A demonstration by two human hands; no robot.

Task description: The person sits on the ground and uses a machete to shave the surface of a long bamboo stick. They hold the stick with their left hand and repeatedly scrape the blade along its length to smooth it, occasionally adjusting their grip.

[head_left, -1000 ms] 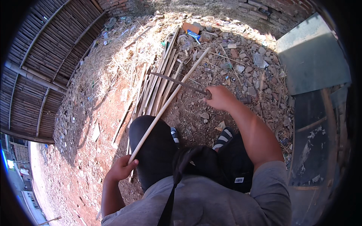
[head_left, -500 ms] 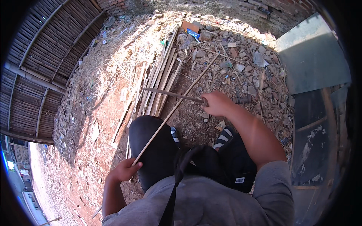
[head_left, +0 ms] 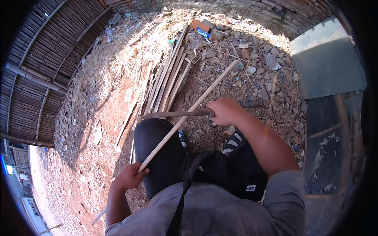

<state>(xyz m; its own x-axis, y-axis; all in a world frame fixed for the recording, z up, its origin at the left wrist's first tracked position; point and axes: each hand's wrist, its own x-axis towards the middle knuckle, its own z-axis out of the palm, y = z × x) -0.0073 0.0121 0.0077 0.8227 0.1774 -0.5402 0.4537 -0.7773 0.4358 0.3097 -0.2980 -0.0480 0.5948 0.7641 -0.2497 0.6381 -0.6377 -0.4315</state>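
Observation:
A long pale strip of wood or bamboo (head_left: 208, 90) slants from the lower left up to the right, across my bent knee. My left hand (head_left: 129, 176) is closed around it near my left thigh, and its lower end sticks out behind that forearm. My right hand (head_left: 226, 111) is closed on the handle of a machete (head_left: 169, 114), the handle itself mostly hidden by the fingers. The dark blade points left and crosses the strip a little beyond my knee. Whether the edge bites into the strip, I cannot tell.
A bundle of split strips (head_left: 171, 74) lies on the ground beyond my knee. Rubble (head_left: 256, 70) and a dark ribbed object (head_left: 251, 103) lie at the right. A slatted bamboo wall (head_left: 43, 43) stands left, a grey-green panel (head_left: 328, 59) right, a brick wall (head_left: 267, 11) behind.
The machete blade has swung closer to my knee and now lies nearly level. The strip has rolled to show a broader face, its far end shifting slightly right. My left hand stays nearly in place.

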